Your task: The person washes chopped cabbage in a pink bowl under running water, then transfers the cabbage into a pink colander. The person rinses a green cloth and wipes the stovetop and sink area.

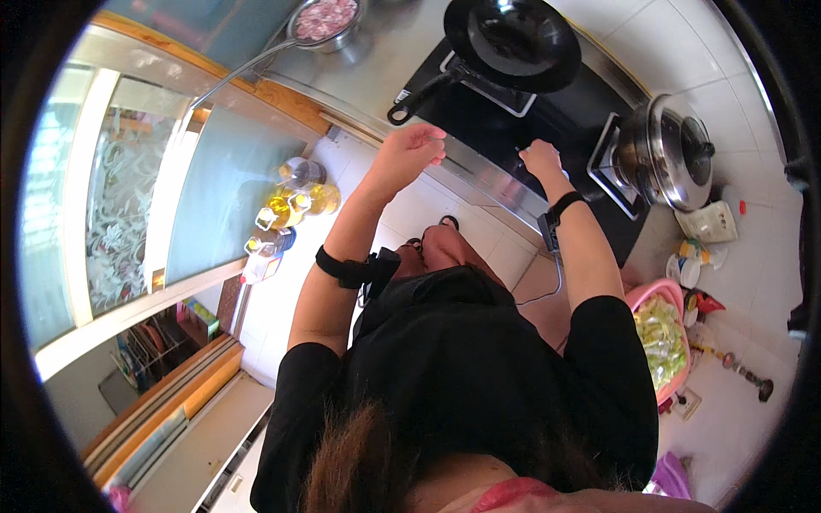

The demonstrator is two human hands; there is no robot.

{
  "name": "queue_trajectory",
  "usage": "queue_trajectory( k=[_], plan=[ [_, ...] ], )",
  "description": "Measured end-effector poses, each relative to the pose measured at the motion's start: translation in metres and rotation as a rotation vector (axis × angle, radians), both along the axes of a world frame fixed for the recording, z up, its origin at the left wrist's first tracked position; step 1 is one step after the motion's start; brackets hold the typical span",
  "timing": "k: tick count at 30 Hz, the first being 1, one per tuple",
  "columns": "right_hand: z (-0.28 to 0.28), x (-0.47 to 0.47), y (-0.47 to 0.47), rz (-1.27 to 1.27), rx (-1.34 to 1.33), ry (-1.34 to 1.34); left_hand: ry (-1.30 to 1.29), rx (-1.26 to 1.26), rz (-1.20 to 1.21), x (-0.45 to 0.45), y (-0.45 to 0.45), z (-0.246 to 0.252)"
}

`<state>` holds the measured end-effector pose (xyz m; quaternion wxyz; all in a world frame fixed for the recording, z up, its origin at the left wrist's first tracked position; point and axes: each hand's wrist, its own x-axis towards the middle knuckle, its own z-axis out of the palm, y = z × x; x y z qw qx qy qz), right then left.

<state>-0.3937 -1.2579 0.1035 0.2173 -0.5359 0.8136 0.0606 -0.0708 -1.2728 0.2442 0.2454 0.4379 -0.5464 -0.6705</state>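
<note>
My left hand is raised near the front edge of the stove, its fingers loosely curled and a little apart, with nothing visible in them. Just beyond it is the long black handle of a wok, which rests on the far-left burner; the hand does not grip it. My right hand is over the front of the black gas stove, fingers bent. Some white shows beside that hand, but whether it holds anything is hidden.
A lidded steel pot stands on the right burner. Chopped greens fill a pink basin by my right elbow. A metal bowl of raw sliced meat sits far left. Oil bottles stand on the floor beside a sliding glass door.
</note>
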Motion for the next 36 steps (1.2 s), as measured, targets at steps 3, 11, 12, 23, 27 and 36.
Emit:
queue_trajectory(
  k=[3, 11, 12, 23, 27, 36],
  plan=[
    [-0.002, -0.002, 0.000, 0.170, 0.094, 0.030, -0.033, -0.021, 0.048, -0.007, -0.012, 0.010],
    [-0.018, -0.018, 0.013, 0.500, -0.074, 0.146, -0.025, -0.033, 0.130, -0.014, -0.024, 0.029],
    [-0.019, -0.019, 0.013, 0.499, -0.062, 0.147, -0.028, -0.038, 0.131, -0.015, -0.026, 0.029],
    [-0.027, -0.024, 0.012, 0.491, -0.127, 0.123, -0.035, -0.045, 0.091, -0.018, -0.038, 0.027],
    [-0.021, -0.021, 0.013, 0.442, -0.100, 0.101, -0.090, -0.063, 0.050, -0.019, -0.043, 0.026],
    [-0.005, -0.014, 0.015, 0.426, -0.059, 0.104, -0.117, -0.103, -0.014, -0.029, -0.057, 0.032]
  ],
)
